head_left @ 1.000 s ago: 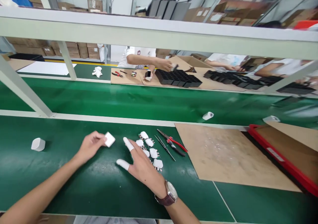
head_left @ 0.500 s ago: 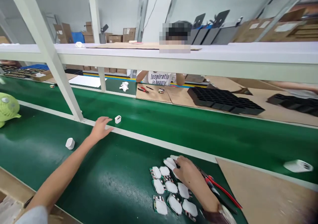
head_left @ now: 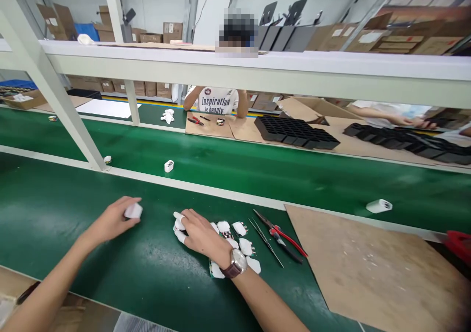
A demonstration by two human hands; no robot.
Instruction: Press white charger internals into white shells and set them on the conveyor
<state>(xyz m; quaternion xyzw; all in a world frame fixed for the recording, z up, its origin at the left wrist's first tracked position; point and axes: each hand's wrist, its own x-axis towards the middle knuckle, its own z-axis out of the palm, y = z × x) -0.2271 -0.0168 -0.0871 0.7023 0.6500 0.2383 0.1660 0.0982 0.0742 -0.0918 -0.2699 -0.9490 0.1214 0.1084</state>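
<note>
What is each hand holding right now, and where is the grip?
The left hand pinches a small white block by one end. The right hand rests on the white parts; whether it holds one cannot be told.

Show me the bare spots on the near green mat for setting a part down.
Bare: the green mat near the edge between the left hand, which grips a white block, and the right hand; also most of the cardboard sheet. Crowded: the small white parts under the right hand, with pliers beside them.

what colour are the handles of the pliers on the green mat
Red, on the pliers, seen in the head view.
</note>
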